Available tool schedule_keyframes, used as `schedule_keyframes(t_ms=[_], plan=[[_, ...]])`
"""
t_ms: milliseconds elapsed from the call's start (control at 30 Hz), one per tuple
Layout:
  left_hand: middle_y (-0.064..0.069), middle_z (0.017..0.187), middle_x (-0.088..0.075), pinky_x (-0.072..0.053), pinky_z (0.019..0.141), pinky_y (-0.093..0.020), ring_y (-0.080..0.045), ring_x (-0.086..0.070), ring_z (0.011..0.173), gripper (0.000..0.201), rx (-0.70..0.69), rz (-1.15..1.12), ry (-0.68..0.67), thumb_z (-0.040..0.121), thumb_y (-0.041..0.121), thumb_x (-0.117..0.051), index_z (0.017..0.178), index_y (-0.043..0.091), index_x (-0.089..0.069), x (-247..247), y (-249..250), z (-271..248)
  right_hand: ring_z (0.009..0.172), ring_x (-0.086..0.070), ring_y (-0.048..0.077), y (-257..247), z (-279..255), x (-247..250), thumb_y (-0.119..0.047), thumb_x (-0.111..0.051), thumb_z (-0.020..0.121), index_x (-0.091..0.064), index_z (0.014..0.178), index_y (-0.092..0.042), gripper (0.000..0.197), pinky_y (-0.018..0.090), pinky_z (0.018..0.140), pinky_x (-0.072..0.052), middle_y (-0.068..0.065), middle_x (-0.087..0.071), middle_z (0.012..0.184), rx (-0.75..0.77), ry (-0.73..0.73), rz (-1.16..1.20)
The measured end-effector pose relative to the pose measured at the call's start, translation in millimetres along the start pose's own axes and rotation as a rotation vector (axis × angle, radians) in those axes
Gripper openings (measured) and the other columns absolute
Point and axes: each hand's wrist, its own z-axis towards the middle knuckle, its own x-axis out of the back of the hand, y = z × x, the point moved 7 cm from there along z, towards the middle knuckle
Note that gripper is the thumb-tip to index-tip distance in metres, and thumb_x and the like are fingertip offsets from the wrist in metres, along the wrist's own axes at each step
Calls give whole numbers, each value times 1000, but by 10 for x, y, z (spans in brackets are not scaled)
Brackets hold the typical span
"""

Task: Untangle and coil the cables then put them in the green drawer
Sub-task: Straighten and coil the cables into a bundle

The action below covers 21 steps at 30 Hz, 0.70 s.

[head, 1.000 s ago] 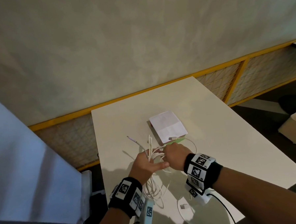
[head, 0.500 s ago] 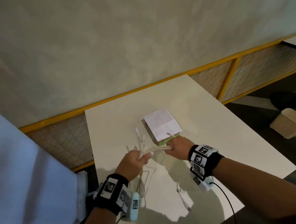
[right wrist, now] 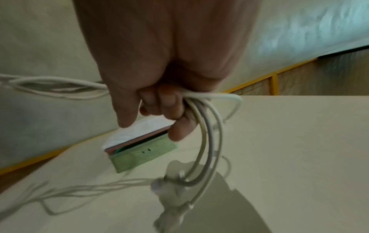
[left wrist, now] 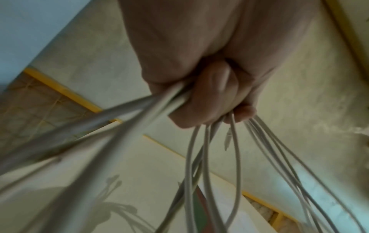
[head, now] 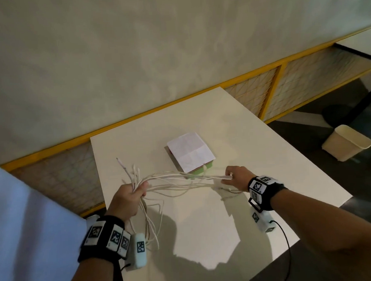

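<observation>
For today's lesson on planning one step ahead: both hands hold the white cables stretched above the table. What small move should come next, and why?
Probably keep the left hand gripping its end and let the right hand draw one strand out sideways. The cables run as several crossing strands between both fists, with loops hanging below the left hand, so they are not yet separated enough to coil for the green drawer.

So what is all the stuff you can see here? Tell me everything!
cables: several, exact count unclear, white, stretched above the table between both hands, loose ends hanging below the left hand
green drawer: one, green, in a small box on the table, behind the cables
paper: one white sheet, on top of the box
table: one, white, by the wall
bin: one, cream, on the dark floor, right of the table
left hand: grips one end of the bundle
right hand: grips the other end
</observation>
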Motion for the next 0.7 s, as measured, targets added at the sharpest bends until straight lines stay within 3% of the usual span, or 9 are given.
schedule_keyframes(t_ms=[67,167,300,433,567,633,700], plan=[[4,34,-35,-28,46,-20,-18,-30,34,40,30,25,14,79,47,-58,58,13,-54,-8,-47,26,83,-52,26,212,13,3,-35,-62,86,-52,81,-17,22,27,68,-29,14,-62,90,-16,-11,-48],[5,33,-35,-28,45,-24,-19,-31,35,40,72,67,-3,83,45,-58,59,13,-55,-112,-79,25,93,-58,30,582,21,26,-35,-60,86,-50,77,-20,21,28,69,-33,15,-66,98,-66,-27,-92],[6,32,-33,-26,45,-22,-17,-28,32,42,110,109,-1,92,36,-57,58,12,-54,-288,-91,-12,76,-50,26,1092,2,91,-37,-58,88,-38,59,-26,37,29,66,-36,9,-58,78,-154,-17,-88],[6,32,-32,-25,44,-19,-16,-27,29,41,165,93,-2,94,33,-56,59,11,-53,-461,-146,-67,71,-48,27,1391,16,113,-46,-46,93,-34,58,-24,44,33,63,-36,6,-51,69,-155,-2,-93],[6,35,-30,-24,43,-21,-16,-26,32,38,251,117,-49,94,32,-56,63,9,-54,-738,-279,-129,88,-61,31,1556,76,58,-37,-44,94,-39,74,-20,27,32,69,-38,10,-61,86,-139,-26,-196],[7,35,-30,-25,41,-21,-16,-27,34,39,285,180,-70,93,34,-57,63,9,-55,-881,-338,-173,101,-59,30,1586,92,38,-34,-47,91,-42,88,-20,15,35,82,-41,8,-62,102,-127,-34,-301],[9,31,-29,-25,38,-19,-14,-26,32,39,302,227,-98,93,35,-57,62,9,-56,-1005,-376,-213,112,-52,28,1635,105,-13,-30,-55,86,-48,107,-19,25,38,94,-40,7,-55,118,-129,-67,-342]])
